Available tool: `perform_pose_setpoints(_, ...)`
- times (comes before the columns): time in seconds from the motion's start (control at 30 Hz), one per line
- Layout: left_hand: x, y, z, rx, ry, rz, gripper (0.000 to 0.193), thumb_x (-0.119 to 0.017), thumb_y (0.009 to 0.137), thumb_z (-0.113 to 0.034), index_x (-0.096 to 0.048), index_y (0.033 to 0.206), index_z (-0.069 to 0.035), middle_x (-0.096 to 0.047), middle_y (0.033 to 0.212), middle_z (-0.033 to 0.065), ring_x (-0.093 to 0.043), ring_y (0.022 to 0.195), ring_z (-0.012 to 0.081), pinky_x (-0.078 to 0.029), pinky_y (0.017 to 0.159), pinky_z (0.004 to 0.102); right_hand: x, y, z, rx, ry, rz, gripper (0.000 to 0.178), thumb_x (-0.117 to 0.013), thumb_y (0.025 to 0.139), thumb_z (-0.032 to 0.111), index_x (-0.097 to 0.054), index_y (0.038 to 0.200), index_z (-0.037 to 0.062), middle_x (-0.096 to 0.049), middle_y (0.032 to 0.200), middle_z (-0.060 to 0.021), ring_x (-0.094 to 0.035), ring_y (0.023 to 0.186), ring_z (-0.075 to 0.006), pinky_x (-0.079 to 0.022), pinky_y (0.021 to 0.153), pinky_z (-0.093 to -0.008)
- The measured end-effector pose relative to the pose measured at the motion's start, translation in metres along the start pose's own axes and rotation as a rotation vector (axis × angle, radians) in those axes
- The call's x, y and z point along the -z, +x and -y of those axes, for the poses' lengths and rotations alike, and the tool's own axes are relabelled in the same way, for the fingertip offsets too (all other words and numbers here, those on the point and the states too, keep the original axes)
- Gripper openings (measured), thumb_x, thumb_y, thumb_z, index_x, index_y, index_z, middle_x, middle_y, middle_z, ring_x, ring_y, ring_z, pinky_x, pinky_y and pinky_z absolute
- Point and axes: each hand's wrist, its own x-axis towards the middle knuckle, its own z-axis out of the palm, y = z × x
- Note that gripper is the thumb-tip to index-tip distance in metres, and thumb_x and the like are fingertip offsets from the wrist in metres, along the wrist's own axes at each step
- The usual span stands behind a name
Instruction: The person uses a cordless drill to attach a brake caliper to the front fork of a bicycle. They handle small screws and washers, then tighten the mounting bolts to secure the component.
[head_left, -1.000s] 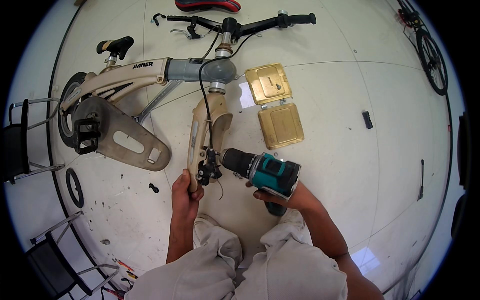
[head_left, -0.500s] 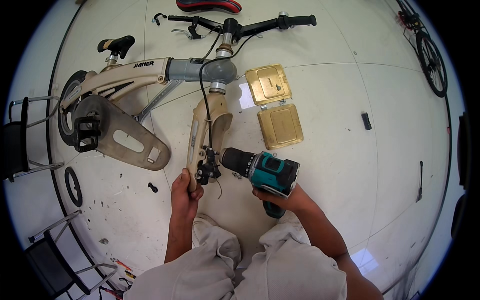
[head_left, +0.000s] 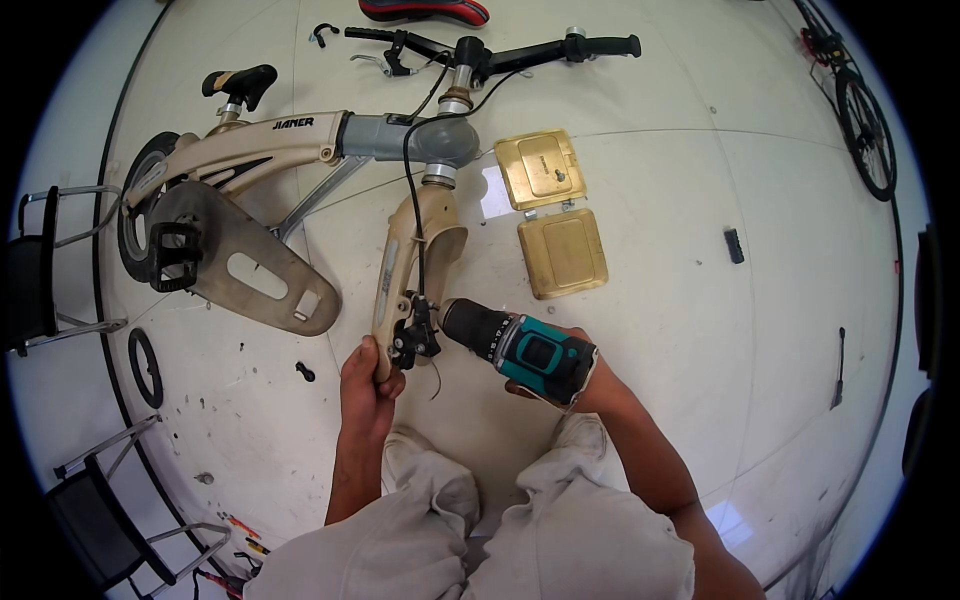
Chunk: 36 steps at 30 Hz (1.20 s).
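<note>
My left hand is closed round the lower end of a beige bicycle fork. Beside its fingers sits a black brake caliper, with a black cable running up toward the handlebar. My right hand grips a teal and black cordless drill; the drill hides most of its fingers. The drill's chuck points left at the caliper, close to it; whether a bit touches it I cannot tell. The fork belongs to a bicycle frame without a front wheel.
A gold two-part case lies right of the fork. Beyond are a red-black saddle, a black grip-like piece and a long thin tool. Chairs line the left; another bicycle stands far right.
My right hand has turned the drill, so its top shows more and the handle is now hidden below. The left hand keeps its hold on the fork. The whole view has shifted slightly.
</note>
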Motion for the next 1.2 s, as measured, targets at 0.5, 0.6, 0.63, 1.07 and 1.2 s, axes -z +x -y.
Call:
perform_pose_setpoints(0.5, 0.0, -0.001, -0.001, 0.01, -0.044, 0.014, 0.027, -0.049, 0.098, -0.034, -0.054, 0.09, -0.009, -0.053, 0.075, -0.0026, -0.033, 0.049, 0.0051, -0.031, 0.047, 0.0223, -0.014, -0.009, 0.012, -0.01, -0.016, -0.096, 0.079, -0.081, 0.07, 0.011, -0.041, 0.138, 0.001, -0.066, 0.107, -0.0075, -0.062, 0.092, -0.0101, -0.048, 0.088, -0.0261)
perform_pose_setpoints(0.6, 0.0, 0.0, -0.001, 0.028, -0.035, -0.01, 0.027, -0.049, 0.098, -0.034, -0.054, 0.09, -0.009, -0.052, 0.074, -0.0028, -0.033, 0.049, 0.0054, -0.031, 0.048, 0.0225, -0.011, -0.009, 0.012, -0.043, -0.007, -0.051, 0.075, -0.078, 0.073, 0.013, -0.04, 0.137, 0.0001, -0.063, 0.114, -0.011, -0.065, 0.093, -0.017, -0.049, 0.087, -0.0292)
perform_pose_setpoints(0.63, 0.002, 0.001, 0.0, 0.027, -0.032, -0.006, 0.027, -0.049, 0.098, -0.034, -0.054, 0.09, -0.009, -0.052, 0.074, -0.0028, -0.033, 0.049, 0.0055, -0.031, 0.048, 0.0225, -0.011, -0.008, 0.012, -0.049, -0.011, -0.03, 0.072, -0.076, 0.075, 0.014, -0.041, 0.136, 0.0002, -0.062, 0.117, -0.0125, -0.066, 0.093, -0.0204, -0.05, 0.085, -0.0307)
perform_pose_setpoints(1.07, -0.006, -0.009, -0.004, -0.004, 0.022, -0.017, 0.029, -0.05, 0.097, -0.035, -0.055, 0.091, -0.007, -0.055, 0.076, -0.002, -0.034, 0.049, 0.0052, -0.031, 0.047, 0.0221, -0.01, -0.017, -0.023, -0.042, 0.146, -0.037, 0.077, -0.074, 0.077, 0.01, -0.034, 0.142, 0.005, -0.063, 0.107, -0.0078, -0.063, 0.088, -0.0169, -0.049, 0.082, -0.0294)
perform_pose_setpoints(1.2, -0.006, -0.008, -0.004, -0.001, 0.012, 0.006, 0.029, -0.05, 0.097, -0.035, -0.055, 0.092, -0.007, -0.055, 0.076, -0.0019, -0.035, 0.05, 0.0052, -0.031, 0.048, 0.0225, -0.006, -0.014, -0.016, 0.099, -0.017, -0.012, 0.062, -0.072, 0.078, 0.009, -0.045, 0.133, 0.0021, -0.065, 0.104, -0.0093, -0.064, 0.088, -0.0207, -0.05, 0.082, -0.0313)
